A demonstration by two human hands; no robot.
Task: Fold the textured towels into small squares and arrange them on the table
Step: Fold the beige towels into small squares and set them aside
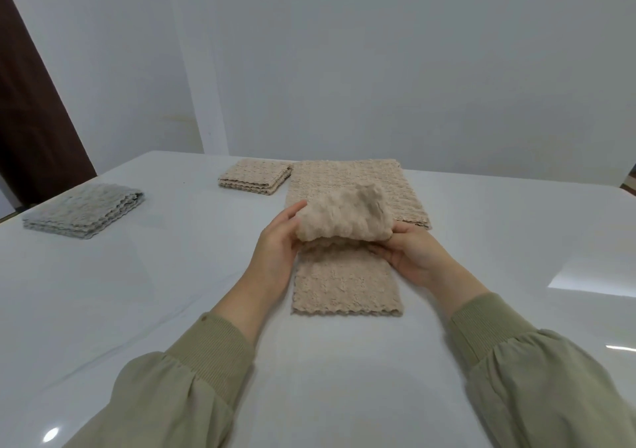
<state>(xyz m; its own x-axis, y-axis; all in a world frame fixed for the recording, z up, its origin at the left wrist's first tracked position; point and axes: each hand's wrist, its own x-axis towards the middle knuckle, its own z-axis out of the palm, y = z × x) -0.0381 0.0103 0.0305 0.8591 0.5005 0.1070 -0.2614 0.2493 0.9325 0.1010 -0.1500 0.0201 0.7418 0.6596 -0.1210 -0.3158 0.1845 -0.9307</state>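
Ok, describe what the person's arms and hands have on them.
Both arms wear loose olive-green sleeves. The left sleeve and the right sleeve are puffed, and each is gathered into a long ribbed knit cuff of the same green. The left hand and the right hand are bare: no gloves, rings, watch or bracelets show.

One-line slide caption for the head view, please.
Mid-fold: left hand and right hand hold a beige towel on the white table; beige square and grey square lie left.
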